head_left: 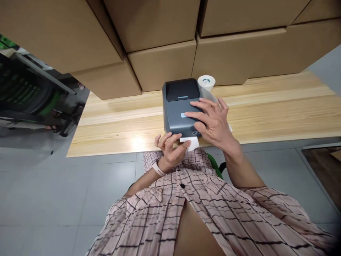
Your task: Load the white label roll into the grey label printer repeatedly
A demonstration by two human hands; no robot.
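Observation:
A dark grey label printer (177,108) with a black window on its lid stands on the wooden table. White label paper (193,143) sticks out of its front slot. My left hand (172,149) is at this slot, thumb on the paper and fingers curled by the printer's lower front edge; it appears to grip the paper. My right hand (213,122) lies over the printer's right side with fingers spread, and the index fingertip touches the pale blue button (183,115) on top. Behind the printer's right corner stands a white paper roll (206,81), its strip running down beside the printer.
Large cardboard boxes (162,64) are stacked along the back of the wooden table (119,124). Its front edge lies close to my body. A dark chair base (66,121) stands on the floor at the left, and a brown board (323,170) lies at the right.

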